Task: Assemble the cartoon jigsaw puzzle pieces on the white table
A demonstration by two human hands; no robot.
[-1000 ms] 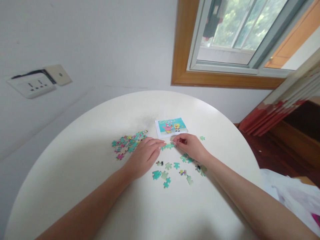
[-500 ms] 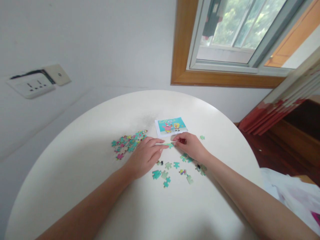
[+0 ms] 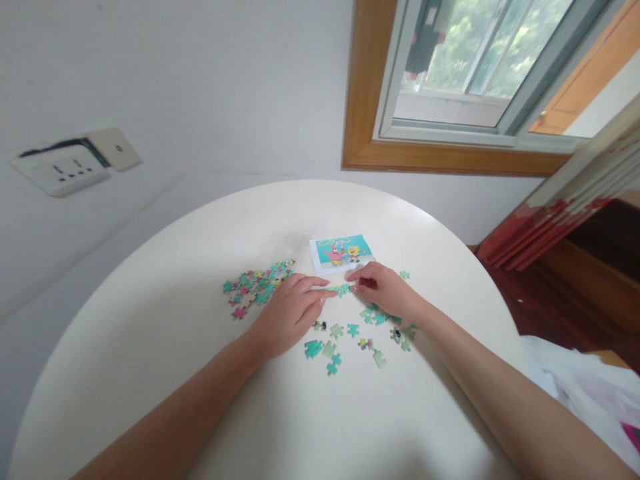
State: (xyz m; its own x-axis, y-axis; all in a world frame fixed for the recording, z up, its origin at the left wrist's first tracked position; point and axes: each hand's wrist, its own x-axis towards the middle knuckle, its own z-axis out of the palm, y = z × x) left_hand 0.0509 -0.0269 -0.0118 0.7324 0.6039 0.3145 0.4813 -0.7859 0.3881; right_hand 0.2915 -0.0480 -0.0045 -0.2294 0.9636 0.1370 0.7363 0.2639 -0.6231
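A narrow joined strip of teal puzzle pieces (image 3: 343,290) lies on the table below the picture card. My left hand (image 3: 290,313) rests with stretched fingers over the strip's left end, its fingertips touching it. At the right end, my right hand (image 3: 377,287) has thumb and forefinger closed on a puzzle piece, mostly hidden by the fingers. The picture card (image 3: 343,253), showing a pink and a yellow cartoon figure on teal, lies just beyond both hands. A heap of loose puzzle pieces (image 3: 257,285) sits left of my left hand, partly behind it.
Several scattered pieces (image 3: 334,363) lie nearer to me, some joined. One lone piece (image 3: 405,275) is right of the card. The round white table (image 3: 240,413) stands against a wall with a socket (image 3: 65,167) and a window. A plastic bag (image 3: 580,387) is at the right.
My right hand has shifted slightly, and the strip's edge between my hands has come down from tilted to flatter, showing more teal. My left hand has stayed in place.
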